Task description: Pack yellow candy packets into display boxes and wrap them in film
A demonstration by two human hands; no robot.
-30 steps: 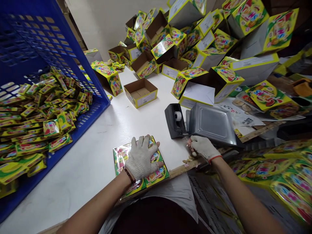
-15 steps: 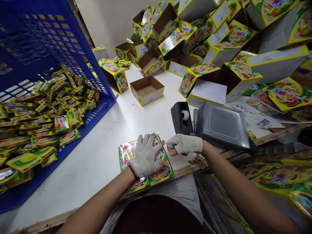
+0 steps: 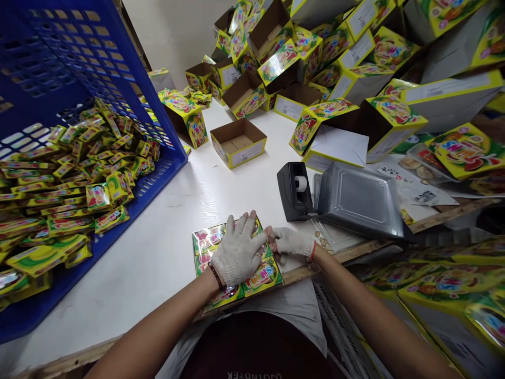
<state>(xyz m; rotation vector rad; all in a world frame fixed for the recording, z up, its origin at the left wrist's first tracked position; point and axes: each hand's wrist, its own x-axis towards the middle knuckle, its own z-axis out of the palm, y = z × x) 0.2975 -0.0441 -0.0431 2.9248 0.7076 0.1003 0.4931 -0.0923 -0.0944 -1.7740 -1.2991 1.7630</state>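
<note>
Head view, and at far left the blue crate (image 3: 173, 145) leans in, loaded with small boxes (image 3: 73, 210): no change there. Moving right across the white counter (image 3: 158, 237), and here's the pack (image 3: 262, 276), flat at the near edge, its bright fronts facing up. On top of it lies the left hand (image 3: 239, 258), gloved, fingers spread, palm down, pressing and gripping nothing; it stays put, though the thumb has tucked in closer. Behind, an open carton (image 3: 248, 156) sits alone, well apart.

Now the big move, the right hand (image 3: 290, 243)! A second ago it's over by the tape dispenser (image 3: 290, 195); half a second ago it's just beside the pack; now its curled fingers are right up at the pack's right edge. Is it pinching anything? Can't tell, the fingertips hide it. My reading: the work has shifted from the dispenser to that edge, left hand steadying, right hand working, perhaps with tape, though no strip shows.

Further right, the dispenser stands against a clear tub (image 3: 357, 195), and beyond them a jumble of cartons (image 3: 394, 113), all holding position.
</note>
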